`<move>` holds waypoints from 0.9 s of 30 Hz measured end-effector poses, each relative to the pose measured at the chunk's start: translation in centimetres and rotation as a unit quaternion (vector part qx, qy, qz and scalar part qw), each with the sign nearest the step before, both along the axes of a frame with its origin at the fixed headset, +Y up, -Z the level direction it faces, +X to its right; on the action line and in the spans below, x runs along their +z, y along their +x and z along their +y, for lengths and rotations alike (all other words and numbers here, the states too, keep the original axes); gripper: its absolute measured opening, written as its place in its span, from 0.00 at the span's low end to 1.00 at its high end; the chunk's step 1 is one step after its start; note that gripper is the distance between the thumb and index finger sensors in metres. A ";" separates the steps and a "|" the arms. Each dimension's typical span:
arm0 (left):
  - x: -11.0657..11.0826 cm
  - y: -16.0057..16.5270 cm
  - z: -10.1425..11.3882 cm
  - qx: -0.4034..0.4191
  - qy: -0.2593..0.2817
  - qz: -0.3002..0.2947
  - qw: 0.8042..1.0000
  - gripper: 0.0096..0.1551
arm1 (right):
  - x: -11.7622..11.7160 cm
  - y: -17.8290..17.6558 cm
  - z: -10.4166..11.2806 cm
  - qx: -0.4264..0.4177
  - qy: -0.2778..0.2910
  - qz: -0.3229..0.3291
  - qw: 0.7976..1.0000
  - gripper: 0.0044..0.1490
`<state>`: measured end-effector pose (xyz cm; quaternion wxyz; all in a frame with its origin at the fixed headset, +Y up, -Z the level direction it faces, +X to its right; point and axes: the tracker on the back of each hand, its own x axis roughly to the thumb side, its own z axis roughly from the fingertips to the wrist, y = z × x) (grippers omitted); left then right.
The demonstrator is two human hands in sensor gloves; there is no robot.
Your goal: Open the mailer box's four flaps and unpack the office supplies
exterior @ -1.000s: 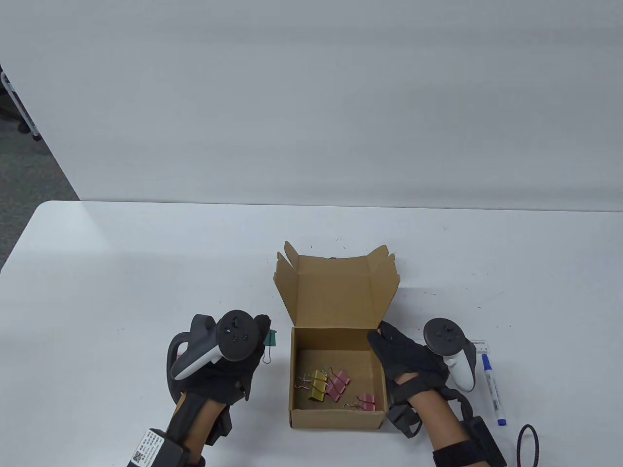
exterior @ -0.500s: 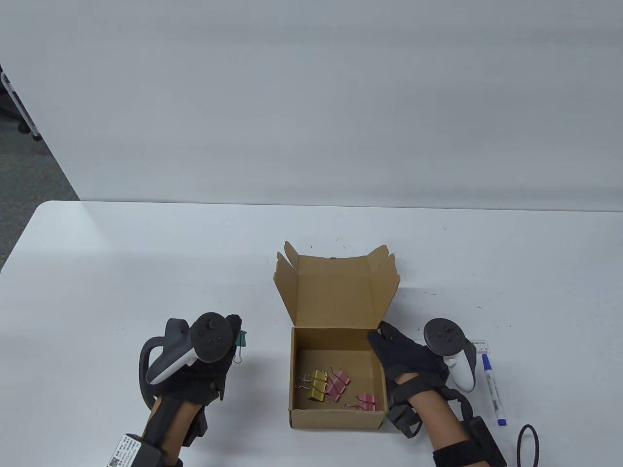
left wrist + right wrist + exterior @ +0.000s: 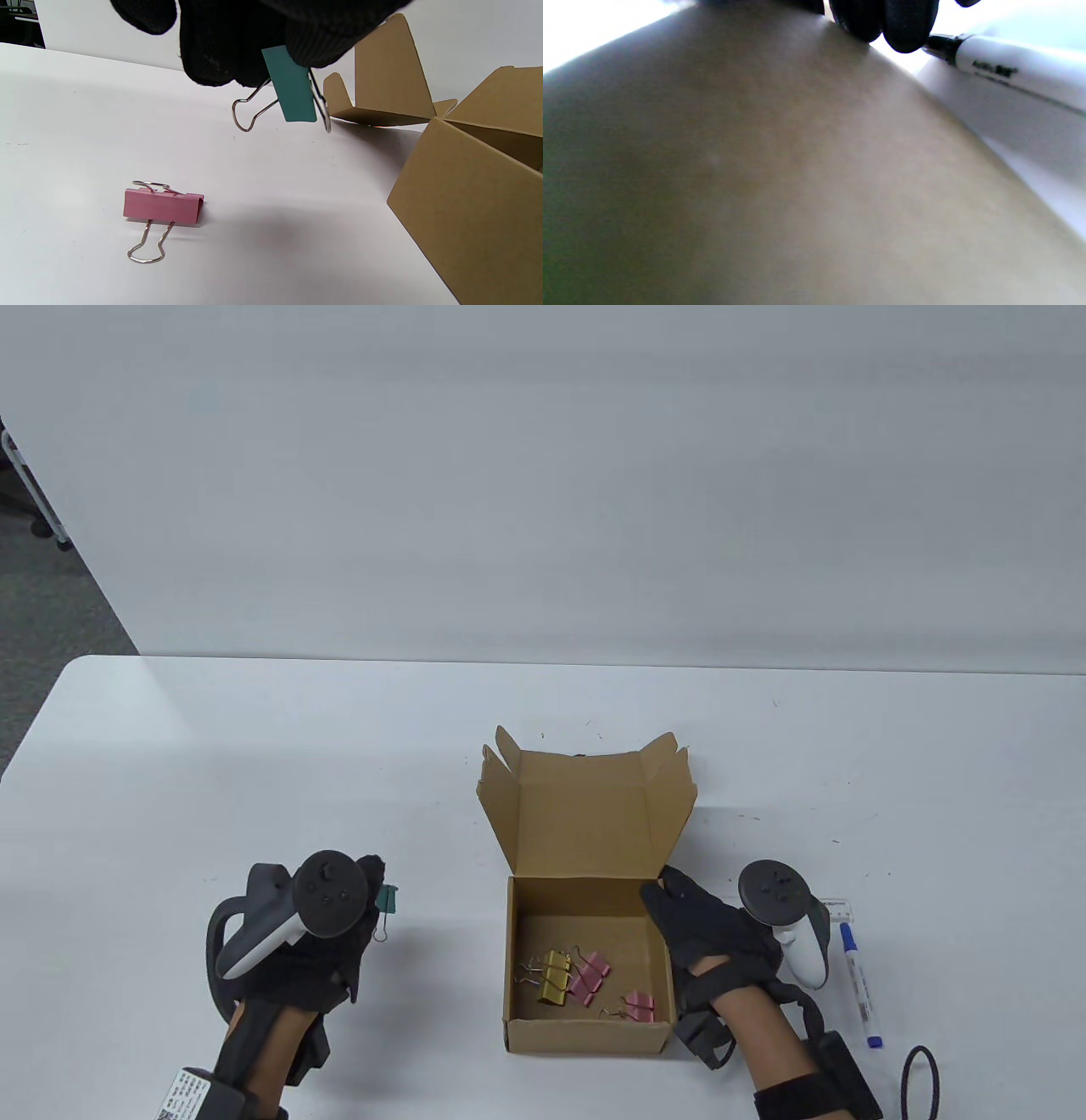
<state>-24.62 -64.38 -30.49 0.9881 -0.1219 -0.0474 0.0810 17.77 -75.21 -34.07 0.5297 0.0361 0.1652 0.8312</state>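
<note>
The brown cardboard mailer box sits at the near middle of the white counter, lid flipped up and back toward 12 o'clock with its two little side flaps sticking out. Inside I count three binder clips: one gold binder clip at about 9 o'clock on the box floor, a pink binder clip touching it on the right, and a second pink clip down at the 5 o'clock corner, slightly apart from the other two.

The right hand in its black glove rests on the box's right wall near the far corner, fingers lying along the rim; whether they actually curl over it I can't tell, and the right wrist view is mostly a blur of cardboard with fingertips at the top. At 3 o'clock from the box, just past that hand, lies a white marker with a blue cap, and a black cord loop pokes in at the near right edge.

Over at 9 o'clock, well apart from the box, the left hand has its grip pinched on a teal binder clip, held up off the counter with the wire handles hanging down. Below it one more pink binder clip on the counter lies by itself.

So five clips in all: three pink, one gold, one teal.
</note>
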 end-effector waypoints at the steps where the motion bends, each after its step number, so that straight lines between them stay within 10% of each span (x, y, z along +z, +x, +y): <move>1: 0.0 -0.2 -0.1 -0.001 -0.001 0.004 1.000 0.34 | 0.0 0.0 0.0 -0.001 0.000 0.000 1.000 0.40; 27: -2.2 2.7 -6.0 -0.117 -0.084 -0.012 0.989 0.32 | 0.0 0.0 0.0 0.002 0.000 0.001 1.000 0.40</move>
